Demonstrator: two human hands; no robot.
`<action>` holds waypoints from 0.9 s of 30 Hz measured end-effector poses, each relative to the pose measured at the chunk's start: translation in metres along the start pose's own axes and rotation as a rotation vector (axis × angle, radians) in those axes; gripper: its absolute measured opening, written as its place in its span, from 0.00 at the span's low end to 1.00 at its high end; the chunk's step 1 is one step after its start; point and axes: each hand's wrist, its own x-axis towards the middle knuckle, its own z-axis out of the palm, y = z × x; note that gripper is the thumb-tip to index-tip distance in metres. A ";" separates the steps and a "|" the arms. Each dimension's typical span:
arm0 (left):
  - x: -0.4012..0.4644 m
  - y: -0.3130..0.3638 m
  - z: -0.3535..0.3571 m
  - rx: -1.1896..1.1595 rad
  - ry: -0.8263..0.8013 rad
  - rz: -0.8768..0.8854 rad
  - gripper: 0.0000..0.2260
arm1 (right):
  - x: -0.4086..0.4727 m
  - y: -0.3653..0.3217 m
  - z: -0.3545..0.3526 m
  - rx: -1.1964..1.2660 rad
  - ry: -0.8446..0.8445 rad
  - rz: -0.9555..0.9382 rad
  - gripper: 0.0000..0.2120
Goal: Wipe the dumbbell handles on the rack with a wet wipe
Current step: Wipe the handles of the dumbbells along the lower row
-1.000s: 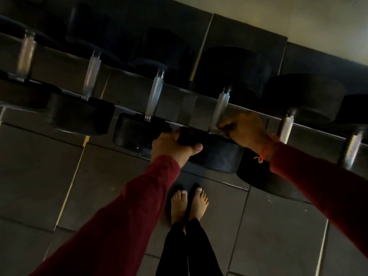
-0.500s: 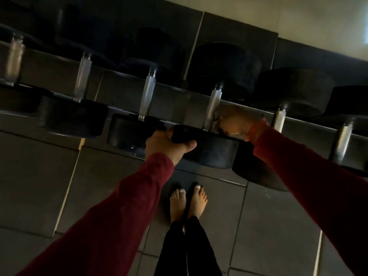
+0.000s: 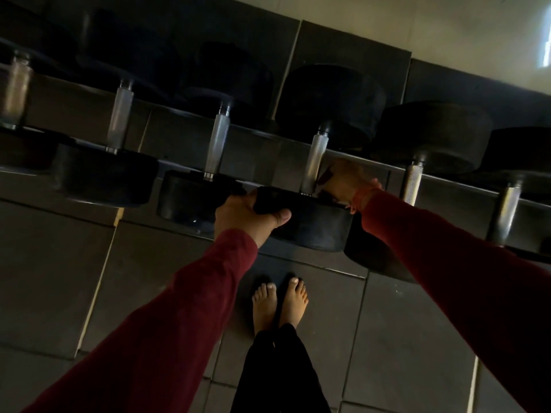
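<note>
Several black dumbbells with knurled steel handles lie in a row on the dark rack (image 3: 170,135). My left hand (image 3: 244,216) grips the rim of the near head (image 3: 316,225) of the middle dumbbell, thumb on its front face. My right hand (image 3: 346,180) sits against the lower right side of that dumbbell's handle (image 3: 316,156), fingers curled round a dark bunched wet wipe (image 3: 325,175) pressed to the steel. The dim light hides most of the wipe.
Neighbouring handles stand to the left (image 3: 219,141) (image 3: 119,117) and to the right (image 3: 413,183) (image 3: 507,210). Grey floor tiles lie below the rack, and my bare feet (image 3: 280,302) stand close to it. A pale wall runs along the top right.
My right hand has slid a little up and in along the handle's lower end. My left hand keeps its grip on the near head. The view has shifted slightly.
</note>
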 end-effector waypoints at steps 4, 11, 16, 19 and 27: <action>0.000 0.001 -0.001 0.010 0.000 0.002 0.21 | -0.006 -0.001 -0.006 -0.046 0.039 -0.071 0.13; -0.001 0.002 -0.002 -0.020 -0.010 -0.016 0.21 | -0.009 -0.004 0.006 -0.047 0.131 0.027 0.11; 0.000 -0.001 -0.002 -0.027 -0.018 -0.002 0.20 | -0.017 -0.007 -0.004 0.046 0.162 -0.017 0.02; 0.000 -0.001 -0.001 -0.027 -0.015 0.002 0.21 | -0.020 -0.004 0.000 0.243 0.267 0.027 0.06; 0.002 -0.004 0.001 -0.022 -0.005 0.018 0.23 | -0.031 -0.003 -0.002 0.376 0.120 -0.020 0.10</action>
